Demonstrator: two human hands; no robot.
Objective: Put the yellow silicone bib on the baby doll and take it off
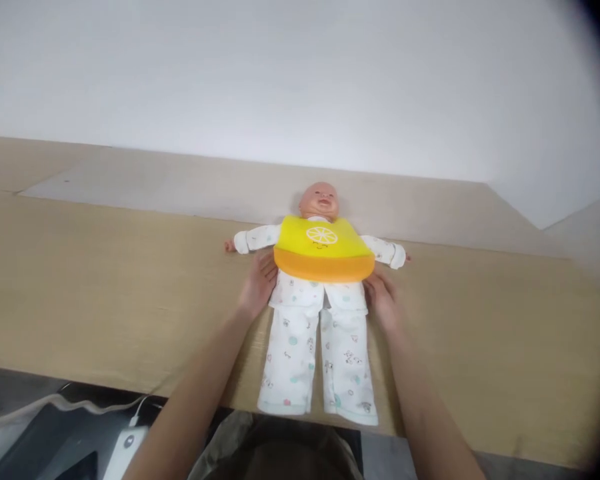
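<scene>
A baby doll (325, 198) lies on its back with its head away from me and its arms spread wide. It wears a white printed jacket (297, 288) and matching trousers (289, 357). Over its chest lies a yellow bib (297, 233) with an orange pocket (325, 267) and a citrus-slice print. My left hand (260, 283) is closed against the doll's side, just below the bib's left edge. On the opposite side, my right hand (383, 297) grips the doll at the waist, its fingertips partly hidden by the jacket and bib.
The wooden table (145, 287) extends to both sides, with a pale wall (280, 80) behind it. Below the front edge at left are a white device (125, 453) with a cable plugged in and some dark items. The doll's feet end close to the front edge.
</scene>
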